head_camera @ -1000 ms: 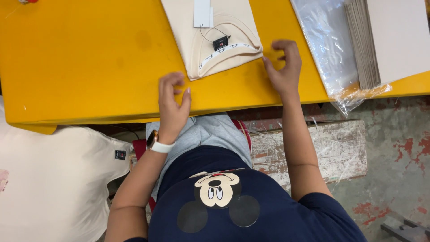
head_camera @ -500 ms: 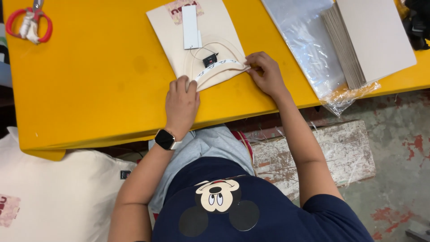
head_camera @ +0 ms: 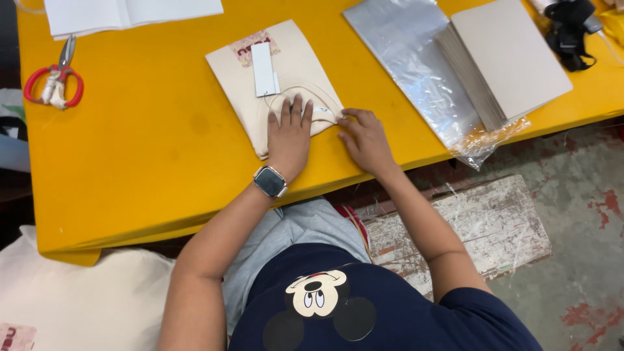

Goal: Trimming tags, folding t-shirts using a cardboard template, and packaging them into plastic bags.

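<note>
Head view: both hands (head_camera: 289,138) (head_camera: 367,140) press folded garment (head_camera: 273,104).

There is one view only, from a camera worn on the person's head. It looks steeply down and slightly forward, so the person's own chest and lap fill the bottom of the frame and both forearms run up from there. The yellow worktop (head_camera: 130,162) crosses the upper half, tilted a little, its near edge sloping up to the right. The camera sits close: the left hand (head_camera: 289,136) and right hand (head_camera: 365,140) lie near the centre. To the right, past the worktop's edge, the floor (head_camera: 572,214) shows far below.
</note>
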